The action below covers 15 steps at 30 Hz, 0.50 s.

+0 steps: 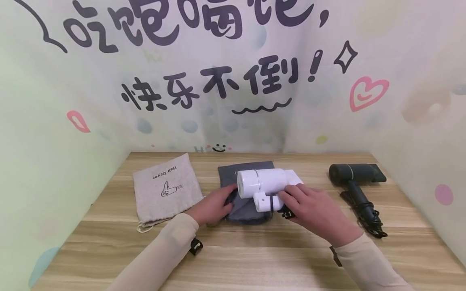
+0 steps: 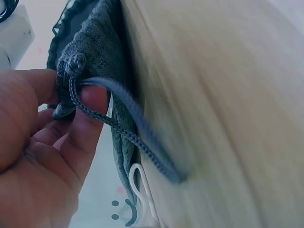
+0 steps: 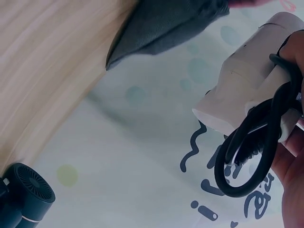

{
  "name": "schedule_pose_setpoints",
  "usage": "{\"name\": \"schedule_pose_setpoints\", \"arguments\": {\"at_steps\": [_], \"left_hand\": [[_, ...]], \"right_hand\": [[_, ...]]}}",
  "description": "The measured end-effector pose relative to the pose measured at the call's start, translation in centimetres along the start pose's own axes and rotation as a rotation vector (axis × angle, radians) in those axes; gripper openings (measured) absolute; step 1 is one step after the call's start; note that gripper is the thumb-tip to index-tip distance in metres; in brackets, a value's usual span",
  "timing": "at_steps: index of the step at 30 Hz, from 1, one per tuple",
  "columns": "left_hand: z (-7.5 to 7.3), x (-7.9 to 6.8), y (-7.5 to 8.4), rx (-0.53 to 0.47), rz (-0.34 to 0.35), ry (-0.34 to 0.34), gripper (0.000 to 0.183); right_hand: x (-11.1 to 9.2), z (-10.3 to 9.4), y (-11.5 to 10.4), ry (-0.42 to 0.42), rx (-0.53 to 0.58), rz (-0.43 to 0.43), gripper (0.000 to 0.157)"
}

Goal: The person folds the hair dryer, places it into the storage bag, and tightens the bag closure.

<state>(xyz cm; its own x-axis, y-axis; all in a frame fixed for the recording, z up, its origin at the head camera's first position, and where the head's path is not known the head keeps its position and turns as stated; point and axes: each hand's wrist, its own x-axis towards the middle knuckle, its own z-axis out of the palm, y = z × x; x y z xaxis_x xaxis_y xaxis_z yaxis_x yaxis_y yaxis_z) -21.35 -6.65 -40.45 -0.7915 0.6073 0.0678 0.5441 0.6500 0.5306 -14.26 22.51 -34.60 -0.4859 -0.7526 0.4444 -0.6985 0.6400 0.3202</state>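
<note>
My left hand [image 1: 214, 205] pinches the mouth of a dark grey drawstring pouch [image 1: 245, 210] lying on the table. In the left wrist view, thumb and fingers grip the gathered edge of the pouch [image 2: 102, 47], beside a knotted cord loop [image 2: 142, 140]. My right hand [image 1: 316, 208] holds a white hair dryer [image 1: 271, 180] over the pouch, covering part of it in the head view. Its handle is folded against the barrel. A coiled black power cord [image 3: 273, 156] hangs at the dryer in the right wrist view.
To the left lies a beige cloth pouch [image 1: 169, 188] printed "Hair Dryer", its white drawstring at the near corner. A black hair dryer [image 1: 358, 173] with its cord wrapped round the handle lies at the right. A printed cloth backdrop [image 1: 233, 133] stands behind the wooden table [image 1: 255, 258].
</note>
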Motion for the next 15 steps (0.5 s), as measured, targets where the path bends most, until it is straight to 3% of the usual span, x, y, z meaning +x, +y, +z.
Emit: {"name": "schedule_pose_setpoints", "arguments": {"at_steps": [3,8,15], "left_hand": [[0.0,0.4,0.2,-0.042,-0.027,0.018,0.054],[-0.1,0.8,0.5,-0.085,-0.006,0.056,0.055],[-0.1,1.0,1.0,-0.062,-0.025,0.042,0.066]], "right_hand": [[-0.1,0.3,-0.4,0.004,0.003,-0.016,0.065],[-0.3,0.8,-1.2,-0.026,0.003,-0.03,0.066],[-0.7,1.4,-1.9,-0.069,0.017,-0.025,0.068]]}}
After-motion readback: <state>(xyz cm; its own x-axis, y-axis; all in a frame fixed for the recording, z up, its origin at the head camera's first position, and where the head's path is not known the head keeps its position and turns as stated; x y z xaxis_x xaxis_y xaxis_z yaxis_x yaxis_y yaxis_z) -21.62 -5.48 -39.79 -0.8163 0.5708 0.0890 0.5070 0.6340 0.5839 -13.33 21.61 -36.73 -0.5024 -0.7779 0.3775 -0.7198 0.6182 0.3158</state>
